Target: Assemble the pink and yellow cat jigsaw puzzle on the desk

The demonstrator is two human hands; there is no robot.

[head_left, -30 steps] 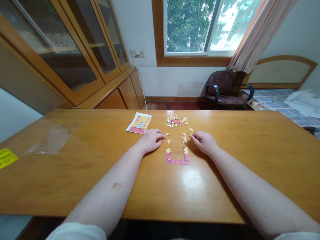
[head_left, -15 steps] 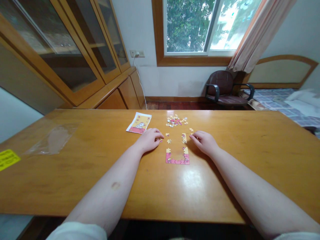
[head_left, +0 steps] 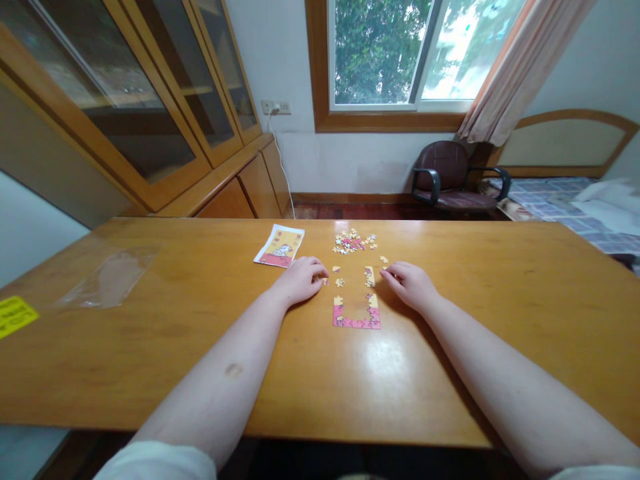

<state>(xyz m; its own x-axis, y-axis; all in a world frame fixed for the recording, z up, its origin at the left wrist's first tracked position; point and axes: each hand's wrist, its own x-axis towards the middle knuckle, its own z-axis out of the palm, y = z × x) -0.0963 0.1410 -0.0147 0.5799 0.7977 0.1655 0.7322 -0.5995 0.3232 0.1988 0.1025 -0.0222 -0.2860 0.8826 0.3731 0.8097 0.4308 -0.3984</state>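
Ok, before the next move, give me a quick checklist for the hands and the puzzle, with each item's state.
1. Pink near row joined up: ok, it reads as one continuous strip.
2. Left side pieces joined: not ok, gaps show between them.
3. Right side pieces joined: not ok, a gap splits the column.
4. Left hand gripping a piece: cannot tell; one lies at its fingertips.
5. Right hand gripping a piece: cannot tell; its fingertips are beside a small piece.
6. Picture card readable: ok, it lies face up beyond the left hand.
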